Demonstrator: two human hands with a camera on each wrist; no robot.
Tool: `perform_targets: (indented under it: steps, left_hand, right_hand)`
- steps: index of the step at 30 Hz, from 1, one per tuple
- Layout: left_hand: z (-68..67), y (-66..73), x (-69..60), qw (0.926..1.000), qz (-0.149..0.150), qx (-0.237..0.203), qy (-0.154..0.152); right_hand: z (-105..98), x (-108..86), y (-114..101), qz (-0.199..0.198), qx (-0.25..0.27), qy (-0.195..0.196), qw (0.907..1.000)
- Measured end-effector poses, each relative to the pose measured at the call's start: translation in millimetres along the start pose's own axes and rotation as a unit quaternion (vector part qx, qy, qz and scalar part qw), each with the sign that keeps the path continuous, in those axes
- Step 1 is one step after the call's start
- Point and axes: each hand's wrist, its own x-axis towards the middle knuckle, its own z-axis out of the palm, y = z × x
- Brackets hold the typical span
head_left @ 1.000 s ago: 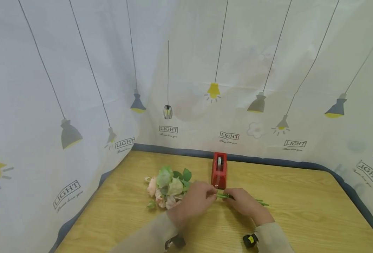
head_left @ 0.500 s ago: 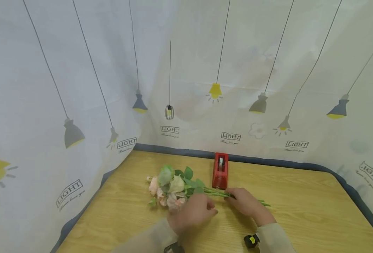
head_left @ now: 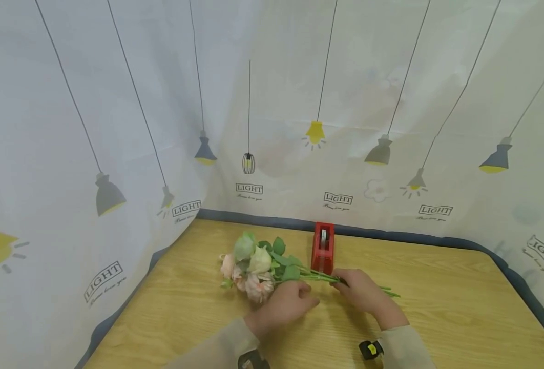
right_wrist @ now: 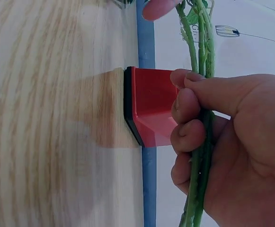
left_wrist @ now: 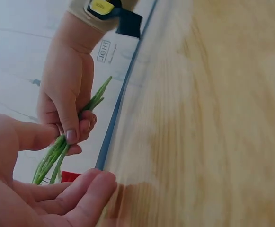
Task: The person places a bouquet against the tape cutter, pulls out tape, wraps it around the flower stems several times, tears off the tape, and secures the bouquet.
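A bouquet of artificial-looking flowers [head_left: 259,260], pale green, cream and pink, lies sideways above the table with its heads to the left. My right hand [head_left: 361,291] grips its bundled green stems [right_wrist: 201,161]; thumb and fingers curl round them in the right wrist view. Stem ends stick out to the right of that hand. Just below the flower heads and stems is my left hand [head_left: 287,303], apart from the right one. Its fingers [left_wrist: 87,196] are loosely bent, with nothing between them in the left wrist view.
A red tape dispenser [head_left: 323,249] stands on the wooden table [head_left: 438,287] right behind the stems. A white curtain [head_left: 290,154] printed with hanging lamps surrounds the table's back and sides. Both wrists wear straps with small black devices.
My left hand has come off the stems and drawn down and slightly left, uncovering leaves and stems. The right hand keeps its grip and has barely shifted.
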Motion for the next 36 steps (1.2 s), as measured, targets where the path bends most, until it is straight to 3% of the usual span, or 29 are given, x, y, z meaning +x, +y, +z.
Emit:
perform_targets:
  steps: [2, 3, 5, 7, 11, 15, 17, 19, 22, 27, 33, 36]
  left_hand:
    - [4.0, 0.5, 0.5, 0.9946, -0.028, -0.099, -0.006]
    - [6.0, 1.3, 0.5, 0.9875, -0.043, -0.152, -0.009]
    - [9.0, 4.5, -0.2, 0.9667, -0.065, -0.247, -0.017]
    - [10.9, 8.4, -1.1, 0.9457, -0.077, -0.315, -0.019]
    - [10.7, 15.6, -1.2, 0.9006, -0.095, -0.424, -0.005]
    - [11.9, 17.3, 6.4, 0.8558, -0.106, -0.506, 0.027]
    - [13.5, 18.1, 12.4, 0.8375, -0.109, -0.534, 0.042]
    - [15.9, 19.4, 19.1, 0.8253, -0.109, -0.551, 0.061]
    - [19.1, 21.6, 27.6, 0.8156, -0.108, -0.563, 0.079]
    - [22.9, 24.5, 33.5, 0.8197, -0.112, -0.554, 0.094]
    - [23.2, 23.9, 32.6, 0.8174, -0.123, -0.551, 0.115]
    - [22.7, 22.9, 32.7, 0.8206, -0.115, -0.546, 0.124]
  right_hand:
    - [0, 0.1, -1, 0.002, -0.006, 0.004, 1.0000]
    - [1, 0.2, -1, 0.004, -0.007, 0.006, 0.9999]
    - [1, 0.4, -2, 0.011, -0.008, 0.010, 0.9999]
    - [0, 0.5, -4, 0.021, -0.001, 0.012, 0.9997]
    - [-1, 1.1, -7, 0.037, 0.015, 0.012, 0.9991]
    - [-1, 1.6, -9, 0.043, 0.018, 0.017, 0.9988]
    - [-1, 1.5, -10, 0.044, 0.016, 0.022, 0.9987]
    - [-1, 1.1, -11, 0.041, 0.013, 0.027, 0.9987]
    - [-2, -0.2, -13, 0.034, 0.009, 0.036, 0.9987]
    - [-5, -2.0, -16, 0.027, -0.007, 0.051, 0.9983]
    - [-3, -1.1, -19, 0.027, -0.020, 0.057, 0.9978]
    - [-2, -1.5, -20, 0.028, -0.021, 0.059, 0.9977]
